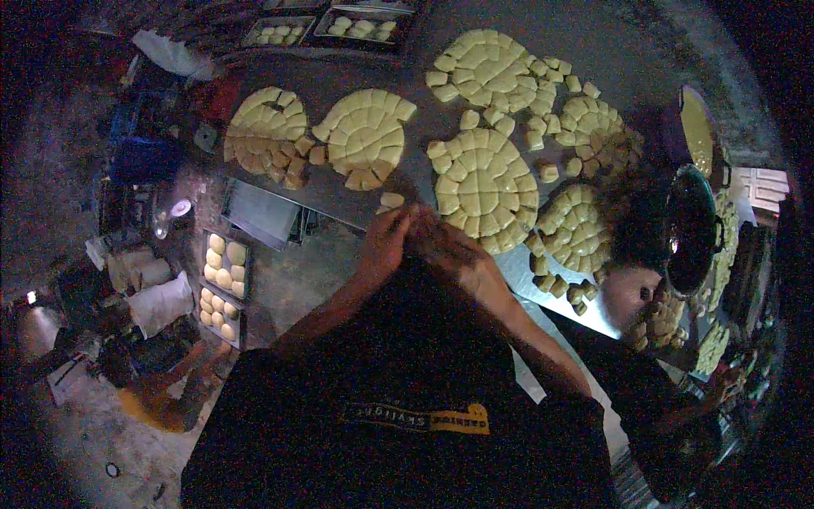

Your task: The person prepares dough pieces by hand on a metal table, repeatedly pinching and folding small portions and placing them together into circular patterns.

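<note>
My left hand [392,237] and my right hand [451,248] meet in front of my chest at the near edge of the dark table, fingers curled in toward each other. Whatever they hold, if anything, is hidden in shadow. Just past my left fingers lies a small dough piece [391,200]. To the right of my hands is a round slab of pale dough [483,182] cut into many pieces. Another cut dough round [360,136] lies ahead to the left, beside a partly separated one [267,131].
More cut dough [487,68] and loose pieces [549,172] spread over the far and right table. A large dark pan [691,233] stands at right, near another person's head [632,297]. Trays of dough balls [225,267] are at left, beside a person's arm [191,373]; other trays [360,27] stand at the back.
</note>
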Motion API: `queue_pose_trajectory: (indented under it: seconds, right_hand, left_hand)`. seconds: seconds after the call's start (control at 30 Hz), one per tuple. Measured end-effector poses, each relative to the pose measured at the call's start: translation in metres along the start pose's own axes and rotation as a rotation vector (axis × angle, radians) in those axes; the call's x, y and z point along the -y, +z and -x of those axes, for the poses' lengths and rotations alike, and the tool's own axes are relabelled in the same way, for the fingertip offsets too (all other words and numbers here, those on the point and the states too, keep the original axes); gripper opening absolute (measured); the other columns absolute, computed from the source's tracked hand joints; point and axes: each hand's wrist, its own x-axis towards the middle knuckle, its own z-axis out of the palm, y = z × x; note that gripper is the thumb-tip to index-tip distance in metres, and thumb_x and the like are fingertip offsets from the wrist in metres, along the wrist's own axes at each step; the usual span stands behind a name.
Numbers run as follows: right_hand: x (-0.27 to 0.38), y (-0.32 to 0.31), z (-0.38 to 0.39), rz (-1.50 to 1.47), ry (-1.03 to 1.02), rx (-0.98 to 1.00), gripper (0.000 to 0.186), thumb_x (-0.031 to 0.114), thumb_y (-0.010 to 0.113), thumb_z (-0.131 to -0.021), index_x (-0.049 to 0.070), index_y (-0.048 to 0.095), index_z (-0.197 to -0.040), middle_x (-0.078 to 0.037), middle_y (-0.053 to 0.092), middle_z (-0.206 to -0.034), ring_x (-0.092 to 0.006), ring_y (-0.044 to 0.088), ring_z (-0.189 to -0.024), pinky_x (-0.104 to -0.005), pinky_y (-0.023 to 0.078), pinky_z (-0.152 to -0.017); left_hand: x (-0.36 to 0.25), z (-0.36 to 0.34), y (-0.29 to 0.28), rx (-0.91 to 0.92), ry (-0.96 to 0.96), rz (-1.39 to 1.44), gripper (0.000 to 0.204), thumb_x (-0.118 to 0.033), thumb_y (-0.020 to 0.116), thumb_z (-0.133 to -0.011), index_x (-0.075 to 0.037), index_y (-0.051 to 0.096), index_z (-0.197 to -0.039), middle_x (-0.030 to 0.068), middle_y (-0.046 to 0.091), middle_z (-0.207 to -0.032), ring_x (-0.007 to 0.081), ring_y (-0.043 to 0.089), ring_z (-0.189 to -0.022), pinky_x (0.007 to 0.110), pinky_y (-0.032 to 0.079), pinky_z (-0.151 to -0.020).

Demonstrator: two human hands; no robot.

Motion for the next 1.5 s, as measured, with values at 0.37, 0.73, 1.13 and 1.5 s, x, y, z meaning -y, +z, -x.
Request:
queue_pose_trajectory:
  seconds: [0.37, 0.73, 1.13, 1.5]
  right_hand:
    - [-0.016, 0.053, -0.053, -0.508, 0.4, -0.071, 0.041, 0.008, 0.071, -0.088, 0.004, 0.064, -0.129, -0.016, 0.069, -0.116, -0.0259, 0.067, -0.105, -0.0396, 0.054, -0.091]
    - [-0.011, 0.077, -0.039, -0.077, 0.408, -0.038, 0.051, 0.007, 0.071, -0.082, 0.004, 0.06, -0.132, -0.02, 0.064, -0.127, -0.0427, 0.058, -0.122, -0.0479, 0.051, -0.099]
    - [-0.064, 0.03, -0.14, 0.032, 0.399, -0.215, 0.035, 0.016, 0.072, -0.089, 0.002, 0.068, -0.12, -0.017, 0.075, -0.105, -0.0367, 0.071, -0.091, -0.0452, 0.055, -0.078]
    - [-0.17, 0.102, -0.235, -0.242, 0.114, -0.451, 0.057, 0.013, 0.07, -0.083, -0.002, 0.056, -0.136, -0.017, 0.066, -0.133, -0.0374, 0.065, -0.117, -0.0436, 0.05, -0.101]
  left_hand:
    - [0.05, -0.038, -0.073, 0.318, 0.111, -0.013, 0.087, 0.0, 0.078, -0.078, -0.008, 0.037, -0.155, 0.0159, 0.051, -0.144, 0.034, 0.058, -0.125, 0.044, 0.05, -0.104]
    - [0.083, -0.042, -0.049, 0.521, -0.028, 0.426, 0.071, 0.008, 0.076, -0.074, -0.008, 0.051, -0.138, 0.0158, 0.056, -0.134, 0.035, 0.064, -0.115, 0.041, 0.053, -0.099]
    - [0.085, -0.038, -0.073, 0.227, 0.063, 0.193, 0.059, -0.023, 0.08, -0.085, -0.009, 0.058, -0.139, 0.0169, 0.062, -0.133, 0.0371, 0.053, -0.133, 0.045, 0.044, -0.111]
    - [0.176, -0.141, -0.028, -0.009, 0.156, -0.477, 0.064, -0.035, 0.056, -0.102, 0.006, 0.043, -0.15, 0.0254, 0.039, -0.159, 0.0434, 0.036, -0.148, 0.048, 0.029, -0.123]
